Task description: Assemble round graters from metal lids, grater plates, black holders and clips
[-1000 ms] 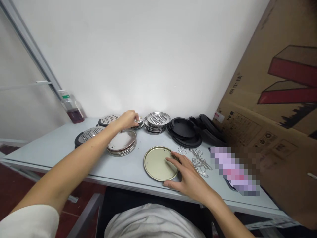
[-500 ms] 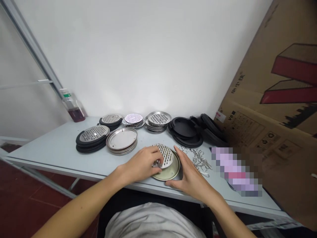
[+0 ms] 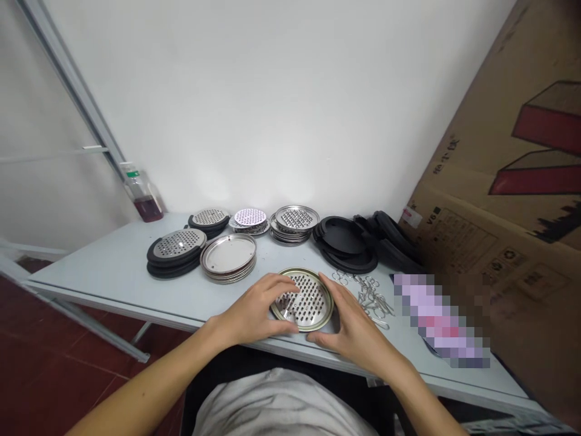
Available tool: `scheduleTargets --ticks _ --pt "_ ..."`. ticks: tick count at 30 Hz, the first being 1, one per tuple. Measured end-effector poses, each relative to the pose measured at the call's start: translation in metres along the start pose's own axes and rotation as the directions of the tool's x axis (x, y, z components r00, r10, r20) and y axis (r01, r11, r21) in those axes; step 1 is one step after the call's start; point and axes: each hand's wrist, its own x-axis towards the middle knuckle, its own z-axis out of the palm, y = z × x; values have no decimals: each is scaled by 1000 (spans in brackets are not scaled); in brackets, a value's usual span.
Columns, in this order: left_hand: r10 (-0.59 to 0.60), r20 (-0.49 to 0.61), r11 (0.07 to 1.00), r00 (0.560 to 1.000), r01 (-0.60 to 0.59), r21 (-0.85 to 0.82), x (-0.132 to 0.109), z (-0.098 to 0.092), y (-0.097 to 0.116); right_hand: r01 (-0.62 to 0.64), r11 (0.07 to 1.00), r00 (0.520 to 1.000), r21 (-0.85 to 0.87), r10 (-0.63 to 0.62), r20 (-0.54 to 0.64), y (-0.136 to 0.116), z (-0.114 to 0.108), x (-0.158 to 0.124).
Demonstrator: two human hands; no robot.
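Note:
A perforated metal grater disc point(image 3: 308, 298) lies inside a shallow round metal dish point(image 3: 327, 321) near the table's front edge. My left hand point(image 3: 261, 307) arches over the dish's left side, fingers and thumb apart, with the fingertips above or against the disc; which of the two I cannot tell. Curved about the right rim, my right hand point(image 3: 358, 324) holds the dish with its fingers behind and its thumb in front. Just right of it lies a loose pile of bent wire pieces point(image 3: 374, 297).
Behind stand a stack of metal dishes point(image 3: 229, 253), black-rimmed grater discs point(image 3: 177, 245), loose perforated discs point(image 3: 250, 218), more metal plates point(image 3: 297, 218) and black rings point(image 3: 345, 236). A bottle point(image 3: 146, 203) stands back left. A large carton point(image 3: 508, 200) borders the right, beside a blurred purple item point(image 3: 438, 318).
The grater disc has gone from tilted in my left hand to flat inside the dish. My left fingers have spread apart. The right hand stays at the rim; the view has shifted slightly.

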Motion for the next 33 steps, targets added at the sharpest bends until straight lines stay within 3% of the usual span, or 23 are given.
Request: scheduleTargets --ticks 6,28,33 --pt "-52 -32 995 998 55 88 -18 3 -16 3 1000 1000 -1 -3 14 -2 -2 1" --pt "-40 -40 997 998 43 71 -17 8 -11 32 999 999 -23 -31 29 0 -2 1" --pt "-63 -110 992 992 74 100 -18 10 -14 40 999 999 -28 -39 35 0 -3 1"
